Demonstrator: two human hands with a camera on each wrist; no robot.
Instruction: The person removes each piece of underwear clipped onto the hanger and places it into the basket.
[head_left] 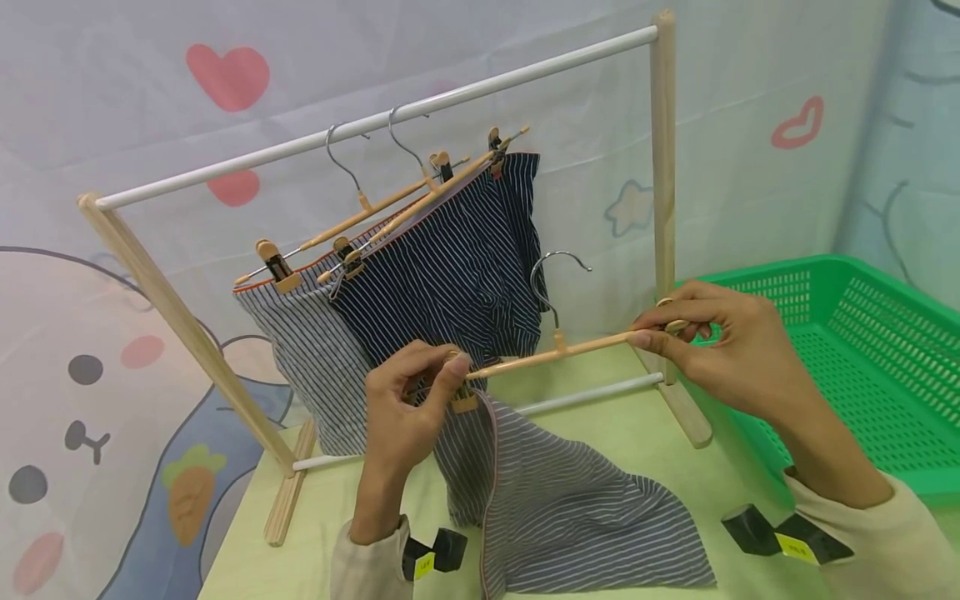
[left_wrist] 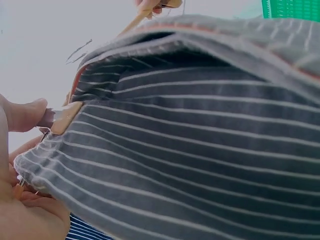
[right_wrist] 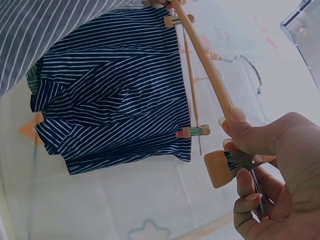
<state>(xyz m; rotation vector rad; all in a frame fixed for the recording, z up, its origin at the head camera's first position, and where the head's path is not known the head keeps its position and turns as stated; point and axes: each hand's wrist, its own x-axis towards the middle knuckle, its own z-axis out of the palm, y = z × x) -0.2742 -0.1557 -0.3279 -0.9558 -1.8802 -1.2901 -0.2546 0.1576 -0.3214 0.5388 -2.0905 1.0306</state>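
Note:
A clip hanger [head_left: 525,363] with a metal hook is held level between both hands. My left hand [head_left: 408,404] pinches the clip at its left end. That clip's pad [left_wrist: 67,118] bites one waistband corner of grey striped shorts [head_left: 592,508], whose other side droops onto the table. My right hand [head_left: 738,350] grips the hanger's right end by its clip [right_wrist: 218,169]; no cloth shows in that clip. In the left wrist view the waistband gapes open.
Behind the hands stands a wooden rack with a white bar [head_left: 480,89]. Navy striped shorts [head_left: 450,275] and a light striped garment [head_left: 315,350] hang from it on clip hangers. A green basket [head_left: 795,271] sits at the right, on the pale table [head_left: 247,533].

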